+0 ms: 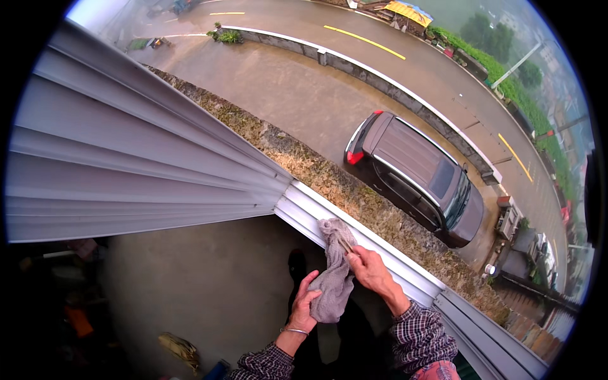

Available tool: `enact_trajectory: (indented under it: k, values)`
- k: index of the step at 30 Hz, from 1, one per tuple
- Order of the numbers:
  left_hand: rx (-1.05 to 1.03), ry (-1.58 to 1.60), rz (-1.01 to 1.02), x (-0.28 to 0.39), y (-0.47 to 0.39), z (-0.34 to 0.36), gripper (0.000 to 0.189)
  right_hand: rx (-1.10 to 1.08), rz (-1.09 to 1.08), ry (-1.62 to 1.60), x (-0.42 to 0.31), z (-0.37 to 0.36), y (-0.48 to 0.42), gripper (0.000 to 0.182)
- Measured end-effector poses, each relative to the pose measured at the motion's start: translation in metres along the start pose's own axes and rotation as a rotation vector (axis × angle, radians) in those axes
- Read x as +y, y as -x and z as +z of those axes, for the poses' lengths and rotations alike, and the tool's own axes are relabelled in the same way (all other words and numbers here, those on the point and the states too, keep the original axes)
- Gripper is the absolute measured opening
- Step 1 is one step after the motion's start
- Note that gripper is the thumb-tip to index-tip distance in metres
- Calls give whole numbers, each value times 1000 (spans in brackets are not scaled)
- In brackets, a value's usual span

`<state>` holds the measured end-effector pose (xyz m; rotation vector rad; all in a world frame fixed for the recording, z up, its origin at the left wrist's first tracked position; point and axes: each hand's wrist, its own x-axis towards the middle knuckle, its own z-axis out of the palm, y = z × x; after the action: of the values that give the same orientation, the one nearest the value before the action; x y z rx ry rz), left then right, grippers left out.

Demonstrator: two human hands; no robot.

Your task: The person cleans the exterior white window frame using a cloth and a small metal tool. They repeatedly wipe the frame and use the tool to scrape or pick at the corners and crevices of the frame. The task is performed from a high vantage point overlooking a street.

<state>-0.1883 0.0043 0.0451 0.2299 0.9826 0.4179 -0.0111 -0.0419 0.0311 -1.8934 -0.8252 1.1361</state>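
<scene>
A wrinkled greyish cloth (pixel 335 270) lies over the white metal window sill track (pixel 380 261), and its lower end hangs down on the indoor side. My left hand (pixel 303 304), with a bangle at the wrist, grips that lower end between thumb and fingers. In my right hand (pixel 373 268) is a thin stick-like tool (pixel 346 245), pinched near its end. The tool's tip rests against the cloth at the sill; whether it presses into a groove is hidden by the folds.
Grey window frame profiles (pixel 142 142) rise at left. Outside, below the sill, runs a mossy concrete ledge (pixel 304 164). A dark car (pixel 418 171) is parked on wet ground, with a low wall (pixel 370 78) and road beyond. Indoors, a straw-coloured bundle (pixel 179 350) lies on the floor.
</scene>
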Motion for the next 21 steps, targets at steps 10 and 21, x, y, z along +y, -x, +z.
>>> enact_trajectory:
  k: [10, 21]
  values:
    - [-35, -374, -62, 2, -52, -15, 12, -159, 30, 61, -28, 3, 25, 24]
    - [326, -1276, 492, 16, -86, 25, 37, -50, 87, 286, 6, 7, 36, 31]
